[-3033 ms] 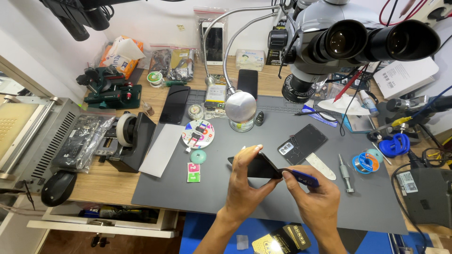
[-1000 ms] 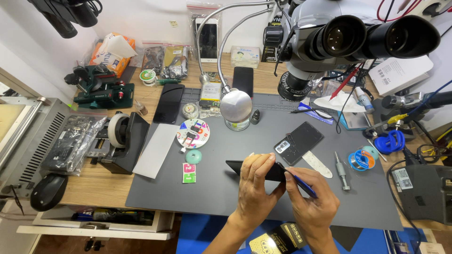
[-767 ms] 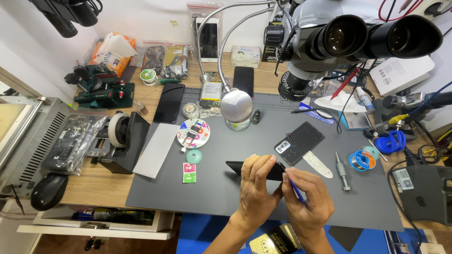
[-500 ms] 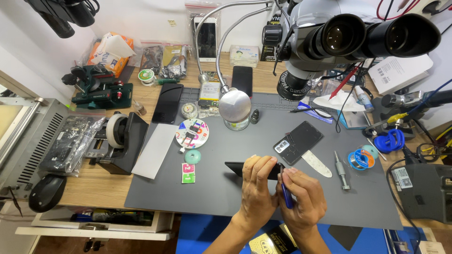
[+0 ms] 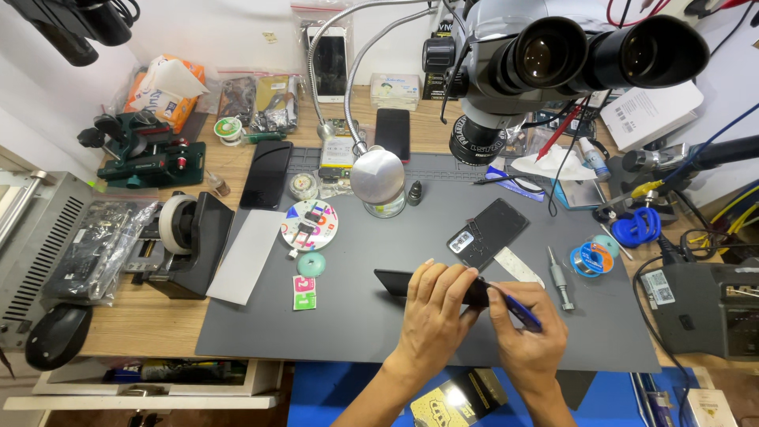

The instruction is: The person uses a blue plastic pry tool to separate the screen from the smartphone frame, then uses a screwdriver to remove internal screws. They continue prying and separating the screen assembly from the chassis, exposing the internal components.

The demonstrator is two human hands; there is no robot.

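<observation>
Holding a dark phone (image 5: 411, 282) flat on the grey work mat (image 5: 340, 332) near the front edge, just right of centre; my left hand (image 5: 433, 312) lies over its right half, fingers curled down and pressing it steady, so only the left end of the phone shows; my right hand (image 5: 528, 336) is closed in a narrow pinch around a thin blue-handled tool (image 5: 523, 311), its tip pointing left toward the phone's covered right end; whether the tip is under an edge or only against it I cannot tell, the left fingers hide that spot.

Progress as it reads from here: the phone appears whole on its visible side, no gap or lifted panel to be seen; I judge the work at that edge is barely begun or in its first pass, with nothing yet separated.

Around: a second dark phone back (image 5: 486, 233) lies face down farther off and to the right, well apart; a flat white pry card (image 5: 518, 266) sits just near it; a small screwdriver (image 5: 558, 278) lies right of that; a round parts dish (image 5: 310, 224) and two small square packets (image 5: 303, 291) rest to the left; a tape dispenser (image 5: 190, 237) at the mat's left edge; the microscope head (image 5: 553, 55) hangs over the far right.
</observation>
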